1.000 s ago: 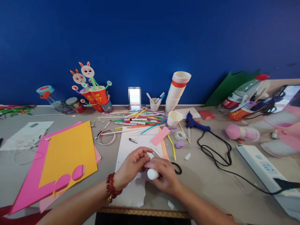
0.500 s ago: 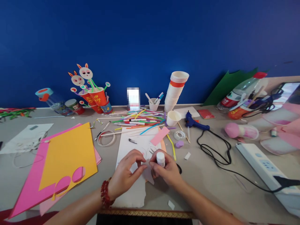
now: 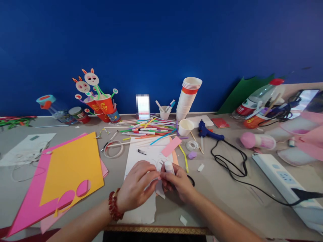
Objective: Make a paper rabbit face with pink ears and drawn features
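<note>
My right hand (image 3: 178, 183) is wrapped round a white glue stick (image 3: 169, 167), its top pointing up and tilted left. My left hand (image 3: 138, 185), with a red bead bracelet at the wrist, has its thumb and fingers pinched together and meets the right fingertips. Whatever small thing lies in that pinch is hidden. Under both hands is a white sheet of paper (image 3: 137, 166) with a torn lower edge. Scissors (image 3: 192, 180) lie beneath the right hand, partly covered, with a black handle loop showing. A pink paper strip (image 3: 171, 146) rests just beyond.
Yellow card (image 3: 73, 161) with cut-out holes lies over pink sheets at left. Colourful sticks (image 3: 148, 127) are heaped behind the paper. Stacked paper cups (image 3: 188, 97), a blue glue gun (image 3: 210, 131) with its cord, and a power strip (image 3: 282, 178) stand or lie to the right.
My left hand has moved right, its fingers closing against the right fingertips. The glue stick has tilted left and shifted slightly left.
</note>
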`<state>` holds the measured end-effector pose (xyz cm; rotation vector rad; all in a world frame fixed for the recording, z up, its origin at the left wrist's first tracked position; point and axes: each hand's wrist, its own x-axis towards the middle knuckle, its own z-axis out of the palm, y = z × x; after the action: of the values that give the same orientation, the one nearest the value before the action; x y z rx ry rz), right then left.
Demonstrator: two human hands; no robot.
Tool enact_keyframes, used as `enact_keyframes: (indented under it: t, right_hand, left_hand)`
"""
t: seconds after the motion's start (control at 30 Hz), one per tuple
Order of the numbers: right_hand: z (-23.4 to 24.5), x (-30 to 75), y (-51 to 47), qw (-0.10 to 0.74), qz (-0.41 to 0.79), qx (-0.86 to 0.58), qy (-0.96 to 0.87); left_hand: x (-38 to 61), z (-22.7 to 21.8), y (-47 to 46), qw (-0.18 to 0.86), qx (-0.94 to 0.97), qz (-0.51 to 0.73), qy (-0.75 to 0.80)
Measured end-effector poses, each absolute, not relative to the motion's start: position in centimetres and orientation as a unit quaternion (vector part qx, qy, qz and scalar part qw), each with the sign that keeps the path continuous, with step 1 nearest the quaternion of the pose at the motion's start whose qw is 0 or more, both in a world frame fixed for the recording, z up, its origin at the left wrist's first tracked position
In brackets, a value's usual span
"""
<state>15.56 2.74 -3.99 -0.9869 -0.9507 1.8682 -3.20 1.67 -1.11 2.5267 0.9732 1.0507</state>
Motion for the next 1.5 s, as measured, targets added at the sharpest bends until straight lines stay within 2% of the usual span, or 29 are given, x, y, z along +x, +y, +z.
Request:
enact_keyframes:
  t: [0.07, 0.17, 0.23, 0.3, 0.43, 0.5, 0.57, 0.77, 1.27, 1.5]
  right_hand:
    - [-4.0, 15.5, 2.8, 0.392, 0.752, -0.389, -0.359]
    - [-4.0, 15.5, 2.8, 0.381, 0.763, -0.384, -0.353]
    - [-4.0, 15.5, 2.8, 0.376, 0.762, -0.381, -0.363]
    - [-4.0, 15.6, 2.7, 0.381, 0.737, -0.388, -0.402]
    - [-4.0, 15.9, 2.5, 0.411, 0.547, -0.421, -0.596]
    - [-4.0, 16.0, 2.4, 0.407, 0.451, -0.421, -0.673]
    - [-4.1, 16.0, 2.3, 0.395, 0.412, -0.418, -0.706]
    - [-4.2, 16.0, 2.2, 0.400, 0.417, -0.389, -0.718]
    - [-4.6, 16.2, 2.2, 0.403, 0.417, -0.377, -0.722]
    - [-4.5, 16.0, 2.2, 0.408, 0.434, -0.377, -0.709]
  left_hand:
    - [-3.3, -1.2, 1.9, 0.048, 0.886, 0.351, 0.299]
    - [-3.4, -1.3, 2.1, 0.000, 0.895, 0.352, 0.273]
    - [-3.4, -1.2, 2.2, -0.001, 0.895, 0.359, 0.263]
    - [-3.4, -0.9, 2.2, 0.043, 0.878, 0.383, 0.283]
    - [-3.1, 0.3, 2.4, 0.187, 0.788, 0.430, 0.398]
    - [-2.9, 0.8, 2.5, 0.205, 0.776, 0.438, 0.406]
    - [-2.6, 1.1, 2.5, 0.177, 0.791, 0.447, 0.378]
    - [-2.1, 1.0, 2.2, 0.089, 0.848, 0.418, 0.313]
    - [-2.8, 0.4, 2.4, 0.029, 0.878, 0.391, 0.275]
    - [-2.5, 0.7, 2.5, -0.040, 0.880, 0.393, 0.265]
